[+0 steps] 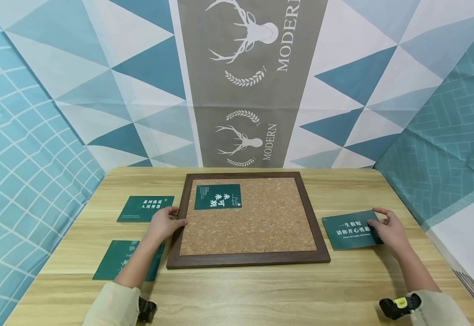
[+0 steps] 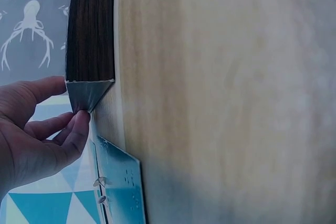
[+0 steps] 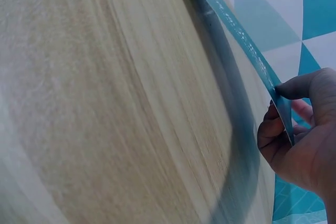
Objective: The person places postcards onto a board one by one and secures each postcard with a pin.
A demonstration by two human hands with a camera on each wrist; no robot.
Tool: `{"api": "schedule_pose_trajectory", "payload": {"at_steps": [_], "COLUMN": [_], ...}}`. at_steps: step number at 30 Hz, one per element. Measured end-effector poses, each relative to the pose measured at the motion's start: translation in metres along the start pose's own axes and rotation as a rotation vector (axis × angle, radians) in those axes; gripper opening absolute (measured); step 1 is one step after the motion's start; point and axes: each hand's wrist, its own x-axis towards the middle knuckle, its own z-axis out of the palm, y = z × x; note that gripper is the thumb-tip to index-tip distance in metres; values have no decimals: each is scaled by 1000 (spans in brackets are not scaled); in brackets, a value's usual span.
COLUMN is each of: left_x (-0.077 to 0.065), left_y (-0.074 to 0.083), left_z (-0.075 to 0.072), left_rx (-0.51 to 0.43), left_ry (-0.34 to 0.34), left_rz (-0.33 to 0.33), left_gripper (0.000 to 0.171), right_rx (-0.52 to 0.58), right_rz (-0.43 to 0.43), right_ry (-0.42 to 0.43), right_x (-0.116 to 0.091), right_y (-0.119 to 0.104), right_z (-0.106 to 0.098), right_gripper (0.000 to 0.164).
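4 cards [image 1: 349, 237] – right hand [image 1: 392, 232] pinches 1, left hand [image 1: 162, 222] grips 1 corkboard [image 1: 253, 226]

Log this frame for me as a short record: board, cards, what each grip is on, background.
Board: wood-framed corkboard on a wood-grain table
Card on board: one green card, upper left of the cork; fixing not visible
Cards left of board: upper green card; lower green card, partly hidden by the forearm
Left grip: holding the frame's left side
Right grip: pinching a green card with white Chinese text, at least partly lifted
Background: deer-print "MODERN" backdrop
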Motion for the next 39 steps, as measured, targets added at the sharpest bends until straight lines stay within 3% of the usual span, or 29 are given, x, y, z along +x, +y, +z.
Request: {"api": "schedule_pose_trajectory", "payload": {"at_steps": [15,33,39], "left_x": [-3,-1,-2], "left_y": [2,4,4], "left_z": [-2,-1,-2], "left_rx": [-6,-8,-17], "left_ry": [1,4,-2], "left_rz": [3,6,0], "left_gripper": [59,59,59], "right_rx": [-20,83,143], "right_rz": [16,22,68], "right_ry": [32,89,123], "right_x": [4,14,21], "right_y": [-14,-35,-41], "right_z": [2,9,12], "right_gripper": [58,56,57]}}
